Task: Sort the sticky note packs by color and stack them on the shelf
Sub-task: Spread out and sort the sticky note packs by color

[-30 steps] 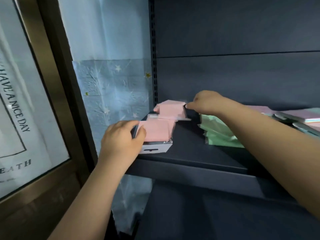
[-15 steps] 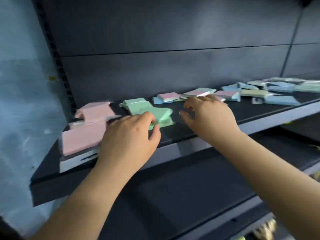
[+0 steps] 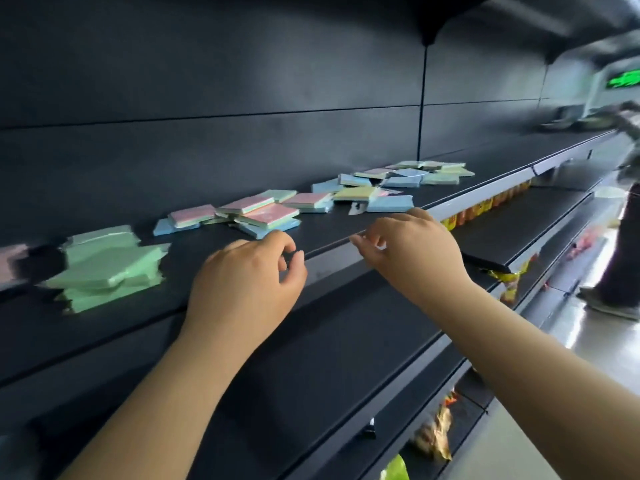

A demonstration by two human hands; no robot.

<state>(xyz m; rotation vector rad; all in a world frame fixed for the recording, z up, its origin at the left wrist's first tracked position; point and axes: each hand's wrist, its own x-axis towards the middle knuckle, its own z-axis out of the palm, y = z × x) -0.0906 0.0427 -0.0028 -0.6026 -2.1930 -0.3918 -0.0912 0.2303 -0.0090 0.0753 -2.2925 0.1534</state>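
Both hands over the shelf (image 3: 346,239) edge
Left hand (image 3: 242,285) and right hand (image 3: 412,251) loosely curled, empty; green packs (image 3: 107,265) stacked left

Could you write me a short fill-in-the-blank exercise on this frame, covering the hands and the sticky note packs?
1. The sorted stack at the left end of the shelf holds packs of the color ____.
2. The left hand and the right hand hover over the shelf's front edge, and both hold ____.
3. The unsorted mixed packs lie scattered to the ____ of the stack.
4. The pack nearest the left hand's fingers, a flat one, is ____ in color.

Missing words: green; nothing; right; blue
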